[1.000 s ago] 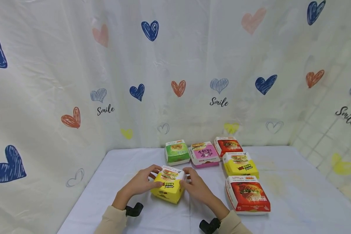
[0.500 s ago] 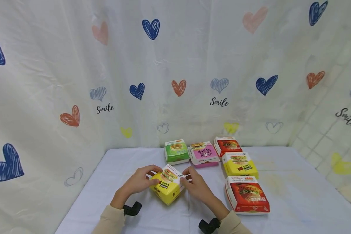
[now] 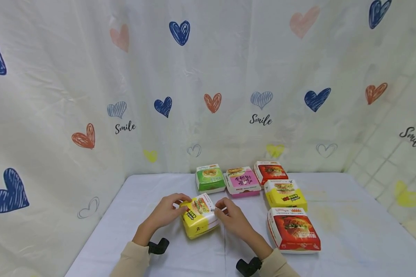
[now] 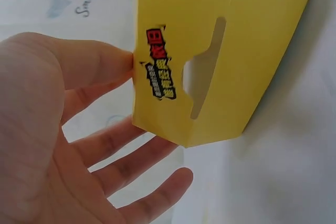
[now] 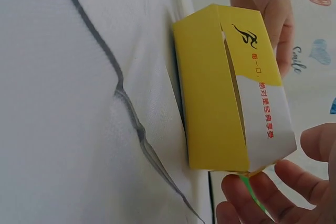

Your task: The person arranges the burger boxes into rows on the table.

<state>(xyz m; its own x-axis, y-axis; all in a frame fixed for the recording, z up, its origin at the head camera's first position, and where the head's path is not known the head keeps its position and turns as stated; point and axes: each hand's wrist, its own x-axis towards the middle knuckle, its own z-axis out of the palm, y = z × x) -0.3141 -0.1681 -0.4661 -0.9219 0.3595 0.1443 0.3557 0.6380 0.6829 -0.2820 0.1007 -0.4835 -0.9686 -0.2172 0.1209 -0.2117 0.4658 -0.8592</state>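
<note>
A yellow and white burger box (image 3: 199,215) with a burger picture on its lid sits at an angle on the white table, between both hands. My left hand (image 3: 168,211) holds its left corner, thumb at the lid's edge, as the left wrist view shows on the yellow box (image 4: 181,72). My right hand (image 3: 233,217) is at the right corner with fingers bent. In the right wrist view its fingertips (image 5: 262,187) meet the end of the box, and the thumb is close by the lid's corner. A slot runs along the box's front edge.
Behind stand a green burger box (image 3: 210,179) and a pink one (image 3: 242,181). To the right, a red box (image 3: 270,172), a yellow box (image 3: 286,193) and a larger-looking red box (image 3: 293,229) form a row. A heart-printed curtain (image 3: 228,77) hangs behind the white table (image 3: 152,261).
The yellow burger box between the hands has turned clockwise as seen from above, its front corner swinging left. Both hands stay around it. The other boxes have not moved.
</note>
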